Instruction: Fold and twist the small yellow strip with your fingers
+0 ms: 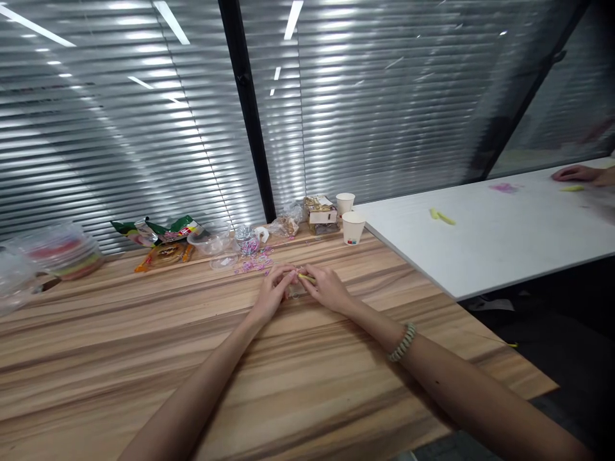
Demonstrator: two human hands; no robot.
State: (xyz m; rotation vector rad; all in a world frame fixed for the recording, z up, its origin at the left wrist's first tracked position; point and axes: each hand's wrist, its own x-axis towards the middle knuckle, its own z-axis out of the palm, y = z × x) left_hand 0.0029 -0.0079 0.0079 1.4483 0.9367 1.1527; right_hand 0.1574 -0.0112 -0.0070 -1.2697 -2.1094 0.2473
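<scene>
Stick, yellow, lies in right grip; tip near left grip.

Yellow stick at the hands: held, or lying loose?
Held: the yellow stick shows between the thumb and fingers of the right hand.

The wooden tabletop gives a broad, level way left of the left hand, and a wedge of open wood lies between the forearms. The gap between the hands is narrow, with a yellow stick across it. Just ahead, loose bands lie in the way; behind them a bowl, snack bag and box line the back edge before the blinds. Right of the box, the front cup stands upright. Between that cup and the right hand, a lane leads toward the white tabletop.
</scene>
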